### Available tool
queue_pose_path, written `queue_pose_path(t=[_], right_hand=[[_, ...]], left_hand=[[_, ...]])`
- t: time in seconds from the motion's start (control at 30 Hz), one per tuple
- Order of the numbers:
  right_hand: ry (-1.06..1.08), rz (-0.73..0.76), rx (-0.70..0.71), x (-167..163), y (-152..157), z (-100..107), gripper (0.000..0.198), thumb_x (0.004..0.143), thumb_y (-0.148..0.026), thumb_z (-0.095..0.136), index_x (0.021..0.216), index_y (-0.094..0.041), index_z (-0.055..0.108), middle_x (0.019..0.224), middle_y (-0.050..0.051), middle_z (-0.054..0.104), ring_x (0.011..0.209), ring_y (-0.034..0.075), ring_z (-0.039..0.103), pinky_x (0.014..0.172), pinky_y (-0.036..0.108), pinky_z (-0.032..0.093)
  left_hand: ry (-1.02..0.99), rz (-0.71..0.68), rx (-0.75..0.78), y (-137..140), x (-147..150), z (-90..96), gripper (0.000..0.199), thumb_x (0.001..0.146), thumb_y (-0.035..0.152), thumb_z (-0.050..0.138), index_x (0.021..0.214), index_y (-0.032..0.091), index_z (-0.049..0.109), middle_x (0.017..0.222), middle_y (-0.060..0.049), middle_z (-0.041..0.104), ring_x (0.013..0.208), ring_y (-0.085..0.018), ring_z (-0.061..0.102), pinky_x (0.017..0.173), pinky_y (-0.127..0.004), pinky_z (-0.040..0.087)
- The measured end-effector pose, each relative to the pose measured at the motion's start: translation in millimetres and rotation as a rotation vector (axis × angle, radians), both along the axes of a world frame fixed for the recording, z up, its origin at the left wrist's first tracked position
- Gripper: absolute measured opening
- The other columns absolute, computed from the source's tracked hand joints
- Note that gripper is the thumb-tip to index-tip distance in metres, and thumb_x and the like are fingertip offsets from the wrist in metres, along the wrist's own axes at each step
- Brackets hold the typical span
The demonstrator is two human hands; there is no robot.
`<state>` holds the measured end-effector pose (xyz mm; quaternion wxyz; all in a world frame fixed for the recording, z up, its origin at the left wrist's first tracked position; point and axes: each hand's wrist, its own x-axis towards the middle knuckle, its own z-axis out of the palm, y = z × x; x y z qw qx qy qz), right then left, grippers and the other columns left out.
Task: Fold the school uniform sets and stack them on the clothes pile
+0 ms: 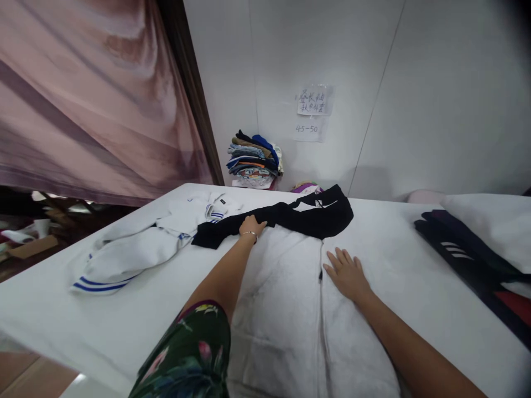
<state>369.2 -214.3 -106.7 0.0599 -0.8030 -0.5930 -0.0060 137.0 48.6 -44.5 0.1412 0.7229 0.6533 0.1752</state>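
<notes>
A zip-up jacket (pixel 286 287) lies on the table in front of me, with a white-grey body and black shoulders and collar. Its zip runs down the middle towards me. At the left shoulder, my left hand (pixel 251 225) is closed on the black sleeve (pixel 219 228), which stretches out to the left. My right hand (pixel 347 275) rests flat beside the zip on the white front, fingers spread and holding nothing. The jacket's lower end runs out of the bottom of the view.
A white garment with blue stripes (pixel 141 254) lies to the left on the white table (pixel 136 326). Dark clothes (pixel 460 249) with white stripes lie at the right edge. Folded clothes (pixel 253 157) are stacked behind the table by the wall, below and left of paper notes (pixel 313 113).
</notes>
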Motion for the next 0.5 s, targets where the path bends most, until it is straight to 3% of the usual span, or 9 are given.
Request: queue_pose_path(t=[0.13,0.23,0.4,0.5], right_hand=[[0.02,-0.007,-0.006,1.0,1.3,-1.0,0.056,0.095,-0.052,0.026,0.144,-0.025,0.037,0.154,0.012,0.026,0.142,0.031,0.019,0.11,0.054,0.015],[0.036,-0.001,0.002,1.1,2.2,-0.3,0.057,0.095,-0.052,0.026,0.144,-0.025,0.036,0.154,0.012,0.025,0.142,0.031,0.019,0.11,0.054,0.014],[0.053,-0.007,0.003,0.1,3.4,2.4,0.057,0.095,-0.053,0.027,0.144,-0.025,0.037,0.154,0.013,0.025,0.142,0.032,0.02,0.11,0.054,0.014],[0.056,-0.001,0.005,0.1,3.3,3.7,0.057,0.095,-0.052,0.028,0.144,-0.024,0.037,0.154,0.014,0.026,0.141,0.033,0.02,0.109,0.055,0.014]], left_hand=[[-0.011,0.029,0.025,8.8,12.0,8.2,0.025,0.074,0.026,0.063,0.098,0.017,0.066,0.115,-0.016,0.064,0.111,-0.032,0.057,0.089,-0.04,0.043],[-0.052,0.042,0.085,14.2,13.9,33.1,0.011,0.073,0.021,0.06,0.082,0.017,0.065,0.102,-0.015,0.067,0.107,-0.033,0.057,0.087,-0.041,0.042],[-0.203,0.013,0.232,16.1,23.1,109.5,0.013,0.08,0.026,0.049,0.073,0.018,0.057,0.081,-0.007,0.065,0.086,-0.022,0.059,0.075,-0.032,0.043],[-0.455,-0.075,0.374,2.1,35.5,160.7,0.014,0.077,0.025,0.053,0.064,0.019,0.05,0.069,-0.001,0.057,0.076,-0.017,0.055,0.071,-0.028,0.042]])
